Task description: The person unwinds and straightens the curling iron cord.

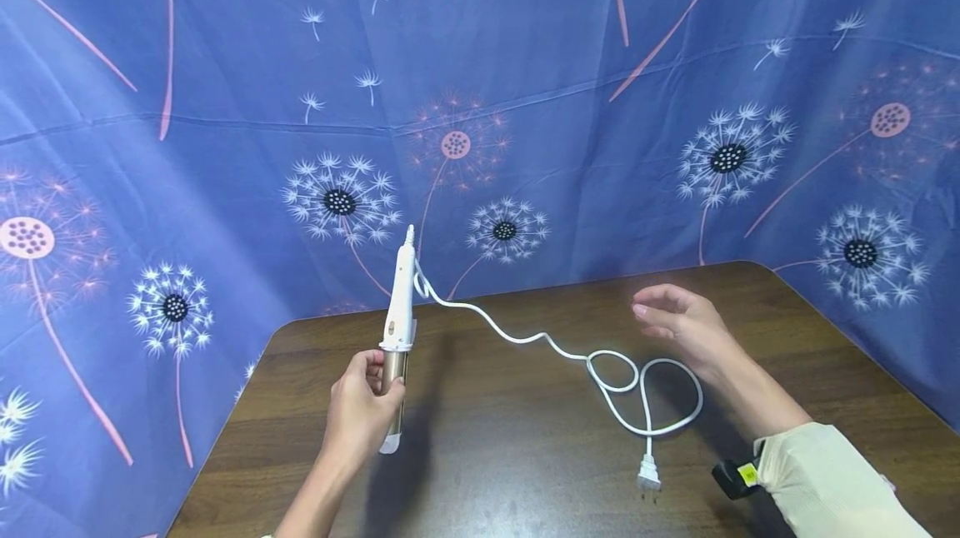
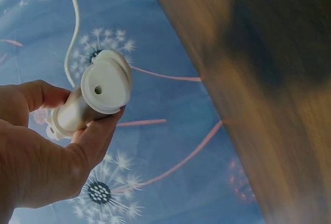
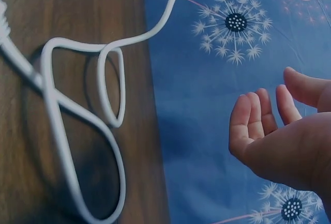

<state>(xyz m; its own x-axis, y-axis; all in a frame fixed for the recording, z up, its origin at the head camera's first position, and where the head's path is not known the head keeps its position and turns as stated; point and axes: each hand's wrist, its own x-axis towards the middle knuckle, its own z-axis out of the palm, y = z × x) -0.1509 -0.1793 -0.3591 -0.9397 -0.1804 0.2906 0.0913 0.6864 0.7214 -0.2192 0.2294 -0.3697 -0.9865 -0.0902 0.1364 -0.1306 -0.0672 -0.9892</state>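
A curling iron [image 1: 401, 292] with a white handle and a gold barrel stands nearly upright, handle end up. My left hand [image 1: 362, 411] grips it by the barrel, thumb on one side and fingers round the other. The left wrist view shows the barrel's white end cap [image 2: 106, 87], with a small dark hole in it, facing the camera. From the handle a white cord [image 1: 517, 339] runs right and loops over the table. My right hand [image 1: 686, 330], fingers loosely bent and holding nothing, hovers by the cord's loops; the right wrist view shows its palm side.
The cord's two-prong plug [image 1: 648, 473] is near the front of the brown wooden table [image 1: 517, 430]. A blue cloth [image 1: 585, 146] with a dandelion print hangs behind the table. A black device with a yellow label [image 1: 738, 475] is at the right wrist.
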